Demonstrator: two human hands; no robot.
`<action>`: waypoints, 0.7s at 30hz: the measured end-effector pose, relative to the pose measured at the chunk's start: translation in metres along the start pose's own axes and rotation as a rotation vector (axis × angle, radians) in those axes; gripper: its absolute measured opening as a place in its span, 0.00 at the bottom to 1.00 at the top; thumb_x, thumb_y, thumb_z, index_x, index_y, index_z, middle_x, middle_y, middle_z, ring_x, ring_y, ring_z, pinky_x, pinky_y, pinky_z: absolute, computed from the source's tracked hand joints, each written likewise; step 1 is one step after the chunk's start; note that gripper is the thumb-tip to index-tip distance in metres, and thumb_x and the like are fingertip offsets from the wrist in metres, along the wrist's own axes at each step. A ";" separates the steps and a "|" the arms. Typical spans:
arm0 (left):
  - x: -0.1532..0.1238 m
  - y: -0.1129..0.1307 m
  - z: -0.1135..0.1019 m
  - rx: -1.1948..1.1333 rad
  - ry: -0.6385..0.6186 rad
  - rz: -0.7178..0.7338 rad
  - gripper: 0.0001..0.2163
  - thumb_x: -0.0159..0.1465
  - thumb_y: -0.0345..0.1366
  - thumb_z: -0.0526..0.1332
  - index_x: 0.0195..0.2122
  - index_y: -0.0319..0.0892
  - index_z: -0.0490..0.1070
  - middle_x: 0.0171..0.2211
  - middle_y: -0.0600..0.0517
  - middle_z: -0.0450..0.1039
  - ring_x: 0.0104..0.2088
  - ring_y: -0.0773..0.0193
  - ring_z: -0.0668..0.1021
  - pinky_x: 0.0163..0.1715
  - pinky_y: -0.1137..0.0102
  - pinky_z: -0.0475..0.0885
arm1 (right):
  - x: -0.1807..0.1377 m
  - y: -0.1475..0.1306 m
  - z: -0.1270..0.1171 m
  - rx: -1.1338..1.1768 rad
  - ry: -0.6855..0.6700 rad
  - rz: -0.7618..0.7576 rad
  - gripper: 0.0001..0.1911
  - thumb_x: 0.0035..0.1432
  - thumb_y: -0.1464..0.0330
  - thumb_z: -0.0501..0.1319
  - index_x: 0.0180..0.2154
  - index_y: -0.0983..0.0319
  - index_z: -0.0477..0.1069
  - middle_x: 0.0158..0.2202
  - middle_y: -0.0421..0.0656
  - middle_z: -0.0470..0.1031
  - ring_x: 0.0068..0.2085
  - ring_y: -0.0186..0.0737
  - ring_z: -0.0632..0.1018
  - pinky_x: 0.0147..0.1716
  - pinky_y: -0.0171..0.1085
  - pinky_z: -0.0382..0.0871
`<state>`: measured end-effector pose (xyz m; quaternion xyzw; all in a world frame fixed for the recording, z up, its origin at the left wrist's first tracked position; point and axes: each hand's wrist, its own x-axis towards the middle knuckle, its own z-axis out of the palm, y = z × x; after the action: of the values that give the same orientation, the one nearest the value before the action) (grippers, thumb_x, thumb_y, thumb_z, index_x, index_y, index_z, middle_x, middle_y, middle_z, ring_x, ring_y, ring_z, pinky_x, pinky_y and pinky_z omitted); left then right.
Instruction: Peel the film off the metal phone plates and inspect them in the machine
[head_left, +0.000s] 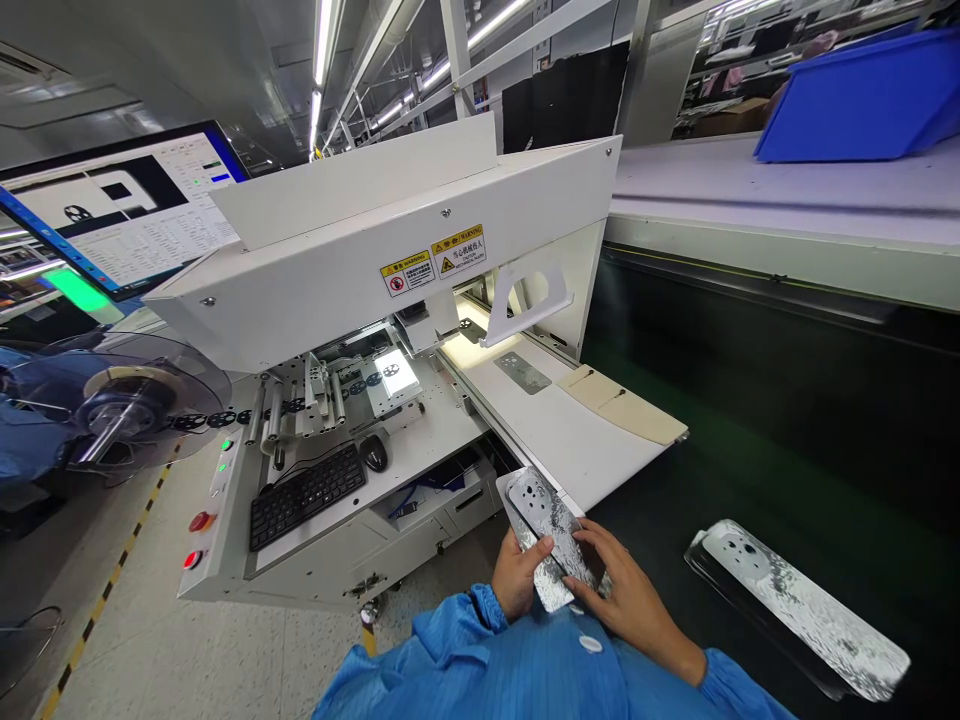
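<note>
Both hands hold a silvery, marbled phone back cover (pixel 546 520) with camera holes, low in the middle of the head view. My left hand (pixel 516 577) grips its near left edge, fingers curled under it. My right hand (pixel 628 595) rests on its right side, fingers pressed onto the surface. The cover sits just off the front corner of the white machine's feed tray (pixel 577 440). A second marbled cover (pixel 806 605) lies in a black holder on the dark conveyor belt (pixel 787 440) to the right. Blue sleeves cover both arms.
A white labelling machine (pixel 390 250) with warning stickers stands ahead, with a grey plate (pixel 523 372) on its tray, a black keyboard (pixel 306 493) and a mouse (pixel 374 452). A film reel (pixel 120 400) and a monitor (pixel 127 205) are left. A blue bin (pixel 862 95) sits far right.
</note>
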<state>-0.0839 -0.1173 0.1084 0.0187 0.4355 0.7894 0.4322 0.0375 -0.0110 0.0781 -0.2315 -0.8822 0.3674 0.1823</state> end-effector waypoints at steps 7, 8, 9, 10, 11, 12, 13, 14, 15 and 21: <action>0.002 -0.001 -0.001 0.006 -0.006 0.001 0.26 0.38 0.41 0.76 0.37 0.37 0.74 0.35 0.44 0.79 0.38 0.52 0.79 0.45 0.59 0.71 | 0.000 -0.001 -0.002 -0.005 -0.012 0.015 0.29 0.54 0.49 0.58 0.50 0.60 0.67 0.59 0.55 0.65 0.58 0.55 0.69 0.54 0.53 0.67; 0.002 -0.001 -0.001 0.005 -0.007 -0.001 0.26 0.38 0.41 0.76 0.37 0.37 0.74 0.36 0.44 0.79 0.38 0.52 0.79 0.45 0.59 0.71 | 0.000 -0.002 -0.002 -0.006 -0.014 0.017 0.29 0.54 0.49 0.58 0.50 0.60 0.67 0.59 0.54 0.65 0.58 0.55 0.68 0.54 0.53 0.67; 0.002 -0.001 -0.001 0.003 -0.008 -0.003 0.25 0.38 0.41 0.76 0.37 0.37 0.74 0.36 0.44 0.79 0.38 0.52 0.79 0.45 0.59 0.71 | 0.000 -0.002 -0.003 -0.008 -0.019 0.019 0.29 0.54 0.49 0.58 0.50 0.60 0.67 0.59 0.54 0.65 0.58 0.55 0.68 0.54 0.53 0.67; 0.002 -0.002 -0.002 0.001 -0.010 -0.005 0.25 0.38 0.41 0.76 0.37 0.37 0.74 0.36 0.44 0.79 0.38 0.53 0.79 0.44 0.59 0.71 | 0.001 -0.002 -0.003 -0.009 -0.025 0.023 0.29 0.53 0.49 0.58 0.51 0.61 0.67 0.59 0.54 0.65 0.58 0.55 0.68 0.54 0.52 0.67; 0.002 -0.002 -0.002 -0.002 -0.011 -0.005 0.25 0.38 0.41 0.76 0.37 0.38 0.74 0.36 0.44 0.79 0.38 0.53 0.79 0.44 0.59 0.72 | 0.001 -0.003 -0.004 -0.009 -0.032 0.027 0.30 0.53 0.48 0.58 0.51 0.61 0.67 0.59 0.55 0.65 0.58 0.55 0.68 0.54 0.52 0.67; 0.002 -0.002 -0.002 -0.005 -0.012 -0.004 0.25 0.38 0.41 0.76 0.37 0.38 0.74 0.36 0.45 0.79 0.37 0.53 0.79 0.43 0.59 0.72 | 0.001 -0.003 -0.004 -0.009 -0.038 0.031 0.30 0.53 0.48 0.58 0.51 0.62 0.67 0.59 0.55 0.65 0.58 0.55 0.68 0.54 0.52 0.67; 0.002 -0.002 -0.002 -0.007 -0.011 -0.003 0.25 0.38 0.40 0.76 0.37 0.38 0.74 0.35 0.45 0.79 0.37 0.53 0.79 0.43 0.59 0.72 | 0.001 -0.003 -0.004 -0.009 -0.043 0.035 0.31 0.53 0.48 0.58 0.51 0.62 0.67 0.59 0.56 0.65 0.58 0.55 0.68 0.54 0.52 0.66; 0.002 -0.003 -0.002 -0.008 -0.011 0.000 0.25 0.38 0.40 0.76 0.37 0.38 0.74 0.35 0.45 0.79 0.37 0.53 0.79 0.43 0.59 0.72 | 0.001 -0.004 -0.005 -0.009 -0.045 0.037 0.31 0.54 0.48 0.57 0.51 0.63 0.67 0.59 0.56 0.65 0.58 0.56 0.68 0.54 0.52 0.66; 0.003 -0.003 -0.003 -0.009 -0.011 0.003 0.25 0.39 0.40 0.76 0.37 0.38 0.74 0.35 0.45 0.79 0.37 0.53 0.79 0.43 0.59 0.72 | 0.002 -0.004 -0.005 -0.008 -0.043 0.039 0.31 0.53 0.48 0.57 0.51 0.63 0.67 0.59 0.56 0.64 0.59 0.56 0.68 0.54 0.52 0.66; 0.004 -0.004 -0.005 -0.009 -0.020 -0.004 0.26 0.40 0.41 0.75 0.40 0.38 0.73 0.38 0.44 0.79 0.40 0.51 0.79 0.45 0.57 0.71 | 0.002 -0.005 -0.004 -0.017 -0.026 0.026 0.31 0.54 0.48 0.58 0.51 0.63 0.67 0.59 0.56 0.65 0.58 0.55 0.68 0.53 0.52 0.67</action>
<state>-0.0858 -0.1167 0.1013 0.0239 0.4274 0.7904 0.4382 0.0369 -0.0107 0.0847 -0.2397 -0.8845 0.3650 0.1640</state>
